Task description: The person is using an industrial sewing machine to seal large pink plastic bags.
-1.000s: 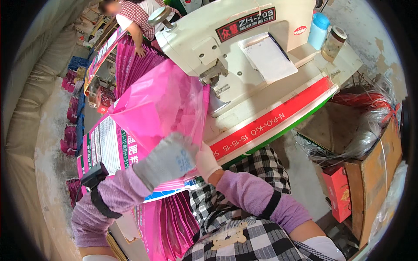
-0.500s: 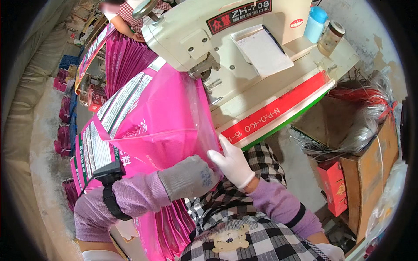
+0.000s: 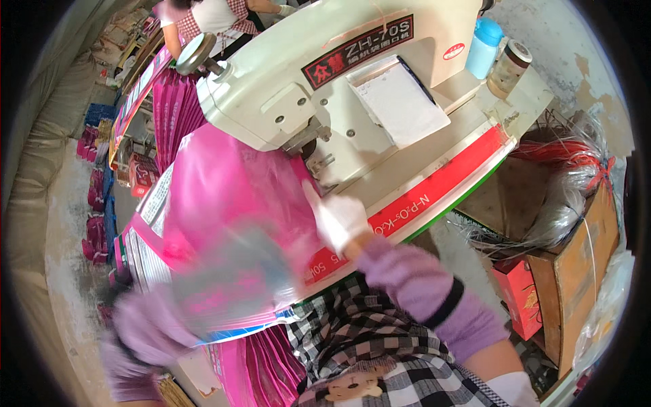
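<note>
A pink plastic woven bag [image 3: 227, 183] with white printed panels lies under the head of an off-white industrial sewing machine [image 3: 247, 105], its right edge near the needle area. My left hand [image 3: 234, 271], in a grey glove, is smeared by motion over the bag's near part; its fingers cannot be made out. My right hand [image 3: 338, 218], in a white glove, rests at the bag's right edge just below the machine's foot. Its fingers are stretched forward along the edge, slightly blurred.
Stacked folded pink bags [image 3: 254, 366] sit below the table edge, and another pile [image 3: 176, 112] lies farther left beside a person [image 3: 210, 20]. A notepad [image 3: 400, 102] with a pen lies on the machine. A blue bottle [image 3: 484, 47], a jar [image 3: 508, 70] and a cardboard box [image 3: 576, 271] stand right.
My left hand has moved left across the bag and blurred. My right hand has moved up toward the machine's foot. The bag has shifted up and left, baring more of the table's red strip.
</note>
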{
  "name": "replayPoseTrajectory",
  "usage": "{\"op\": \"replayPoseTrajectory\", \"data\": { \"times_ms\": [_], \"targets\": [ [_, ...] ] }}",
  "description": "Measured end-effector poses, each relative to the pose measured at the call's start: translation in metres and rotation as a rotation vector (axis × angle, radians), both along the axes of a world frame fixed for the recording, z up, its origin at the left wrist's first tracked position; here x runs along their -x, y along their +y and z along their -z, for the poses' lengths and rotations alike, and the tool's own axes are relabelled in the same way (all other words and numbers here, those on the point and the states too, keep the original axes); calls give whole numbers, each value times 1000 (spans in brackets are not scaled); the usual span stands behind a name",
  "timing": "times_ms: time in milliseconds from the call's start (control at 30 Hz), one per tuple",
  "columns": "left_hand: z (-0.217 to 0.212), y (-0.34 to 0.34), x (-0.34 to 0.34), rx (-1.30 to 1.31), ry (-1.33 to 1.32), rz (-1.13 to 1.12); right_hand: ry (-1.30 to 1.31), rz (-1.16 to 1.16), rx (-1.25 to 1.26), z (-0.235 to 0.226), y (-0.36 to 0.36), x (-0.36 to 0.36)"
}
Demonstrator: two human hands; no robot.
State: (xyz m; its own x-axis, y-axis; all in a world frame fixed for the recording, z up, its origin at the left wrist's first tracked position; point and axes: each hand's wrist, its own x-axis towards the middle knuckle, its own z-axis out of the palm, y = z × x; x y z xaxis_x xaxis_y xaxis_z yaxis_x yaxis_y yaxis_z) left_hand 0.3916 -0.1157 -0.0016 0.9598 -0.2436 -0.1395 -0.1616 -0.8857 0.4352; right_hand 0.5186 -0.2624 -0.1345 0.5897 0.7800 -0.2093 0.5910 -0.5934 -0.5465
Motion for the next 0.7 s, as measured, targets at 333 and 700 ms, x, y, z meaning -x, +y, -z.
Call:
{"op": "replayPoseTrajectory", "data": {
  "times_ms": [333, 700],
  "targets": [
    [-54, -44, -48, -490, 389, 380, 146, 130, -8, -6, 23, 6],
    [-74, 1, -78, -625, 517, 425, 161, 33, -80, -29, -28, 28]
  ]
}}
